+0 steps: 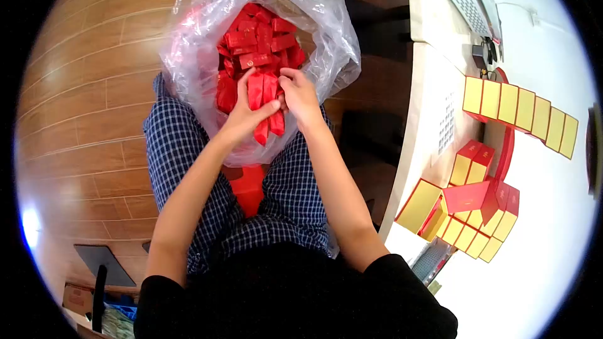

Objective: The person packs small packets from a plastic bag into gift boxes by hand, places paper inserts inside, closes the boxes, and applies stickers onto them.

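A few slim red foil packets (266,97) stand side by side between my two hands, over the near edge of a large clear plastic bag (336,31). My left hand (248,115) closes on them from the left, its thumb laid across their front. From the right, my right hand (300,95) has its curled fingers pressed against the same packets. Behind them the bag holds a heap of similar shiny red packets (254,41), some with small gold marks. The bag's mouth is spread wide between my knees. My fingers hide parts of the held packets.
On the right, a long pale table (424,94) carries stacked red-and-gold boxes (480,220), a row of gold-faced boxes (518,107) and a white machine (468,0). Something red (248,188) shows between my legs. A dark flat stand (107,263) is at lower left on the wooden floor (94,119).
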The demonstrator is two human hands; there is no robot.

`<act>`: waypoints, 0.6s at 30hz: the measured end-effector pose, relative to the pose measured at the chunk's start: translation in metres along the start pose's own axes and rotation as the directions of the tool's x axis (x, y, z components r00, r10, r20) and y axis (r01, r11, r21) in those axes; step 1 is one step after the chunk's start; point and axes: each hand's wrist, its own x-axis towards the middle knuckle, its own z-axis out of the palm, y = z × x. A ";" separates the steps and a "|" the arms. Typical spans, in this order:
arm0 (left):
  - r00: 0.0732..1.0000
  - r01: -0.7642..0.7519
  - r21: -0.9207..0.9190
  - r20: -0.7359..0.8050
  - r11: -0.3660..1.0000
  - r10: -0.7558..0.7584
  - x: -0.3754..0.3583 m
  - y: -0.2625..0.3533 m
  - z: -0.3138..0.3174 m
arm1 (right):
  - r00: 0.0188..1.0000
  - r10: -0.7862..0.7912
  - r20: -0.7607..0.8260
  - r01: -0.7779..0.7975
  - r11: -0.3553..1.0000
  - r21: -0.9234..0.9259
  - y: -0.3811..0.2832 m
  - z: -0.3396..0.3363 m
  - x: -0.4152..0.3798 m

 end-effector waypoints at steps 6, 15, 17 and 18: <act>0.979 0.156 -0.159 -0.106 0.975 -0.174 -0.053 0.024 0.013 | 0.985 -0.086 0.152 0.047 0.968 0.246 0.013 -0.010 -0.065; 0.923 -0.179 0.115 0.363 0.977 0.126 -0.102 0.085 0.127 | 0.924 -0.381 -0.033 0.382 0.919 0.097 -0.008 -0.111 -0.212; 0.875 -0.248 0.183 0.463 0.951 0.139 -0.113 0.099 0.168 | 0.893 -0.432 -0.129 0.440 0.897 0.038 -0.005 -0.143 -0.243; 0.847 -0.266 0.175 0.513 0.948 0.143 -0.117 0.100 0.189 | 0.859 -0.484 -0.165 0.497 0.867 0.043 -0.005 -0.160 -0.259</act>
